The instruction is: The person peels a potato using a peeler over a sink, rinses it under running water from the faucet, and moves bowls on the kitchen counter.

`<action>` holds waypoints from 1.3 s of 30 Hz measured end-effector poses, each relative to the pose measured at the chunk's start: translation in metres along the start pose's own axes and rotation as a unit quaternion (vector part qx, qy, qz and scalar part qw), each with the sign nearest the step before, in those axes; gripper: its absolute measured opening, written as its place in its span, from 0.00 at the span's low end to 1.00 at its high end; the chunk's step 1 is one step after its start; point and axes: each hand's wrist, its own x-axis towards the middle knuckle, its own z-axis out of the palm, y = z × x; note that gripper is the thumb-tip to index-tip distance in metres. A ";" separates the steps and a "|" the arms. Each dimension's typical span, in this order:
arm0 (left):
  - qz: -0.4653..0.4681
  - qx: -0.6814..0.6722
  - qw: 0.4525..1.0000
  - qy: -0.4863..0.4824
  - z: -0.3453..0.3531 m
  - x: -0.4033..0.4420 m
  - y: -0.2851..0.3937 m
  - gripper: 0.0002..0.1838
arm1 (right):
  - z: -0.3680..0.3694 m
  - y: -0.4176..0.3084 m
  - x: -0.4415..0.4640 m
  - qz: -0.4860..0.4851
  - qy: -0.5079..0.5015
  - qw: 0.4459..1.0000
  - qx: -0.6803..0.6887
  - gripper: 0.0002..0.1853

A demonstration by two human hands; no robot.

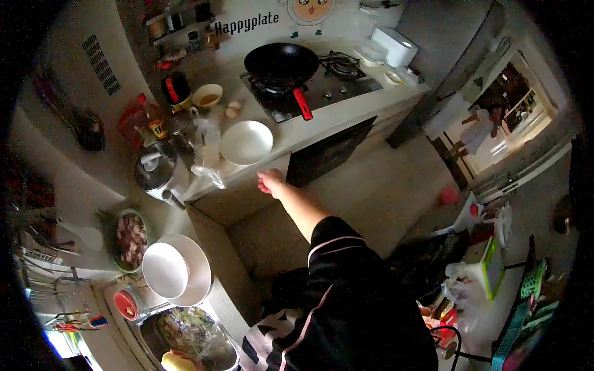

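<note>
My right hand (270, 182) is stretched over the counter's front edge, its fingers curled together; whether anything is in them is too small to tell. Just above it lies a white plate (247, 143), apart from the hand. Left of the plate is a crumpled clear plastic bag (207, 148). Two eggs (233, 109) lie behind the plate, near a bowl with yellowish contents (208, 96). A black wok (281, 62) with a red handle (302, 104) sits on the left burner of the stove (334, 93). My left hand is not in view.
At the lower left are a bowl of meat (130, 240), white bowls (166, 270), a red bowl (125, 305) and a sink (189, 337) holding leafy scraps. A rice cooker (158, 167) stands in the corner. A person (479, 130) is beyond the doorway.
</note>
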 end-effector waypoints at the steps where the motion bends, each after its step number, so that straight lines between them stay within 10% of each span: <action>1: -0.003 -0.002 1.000 0.000 0.000 -0.001 0.000 0.32 | -0.006 0.009 -0.010 0.007 -0.017 1.000 0.001 0.12; 8: -0.014 -0.015 1.000 -0.015 -0.006 -0.006 -0.002 0.31 | -0.030 0.054 -0.082 0.045 -0.081 0.991 -0.101 0.07; 15: -0.025 -0.111 0.993 -0.021 -0.038 -0.021 0.049 0.31 | 0.016 0.033 -0.135 -0.248 -0.173 0.921 -0.246 0.05; 24: -0.050 -0.245 0.967 -0.037 -0.034 -0.036 0.072 0.28 | 0.133 -0.020 -0.226 -0.226 -0.365 0.882 -0.196 0.11; 31: -0.057 -0.242 0.968 -0.045 -0.052 -0.052 0.078 0.29 | 0.221 -0.005 -0.257 -0.009 -0.324 0.879 -0.349 0.20; 39: -0.049 -0.209 0.976 -0.025 -0.071 -0.062 0.086 0.28 | 0.230 0.013 -0.230 -0.074 -0.340 0.884 -0.312 0.18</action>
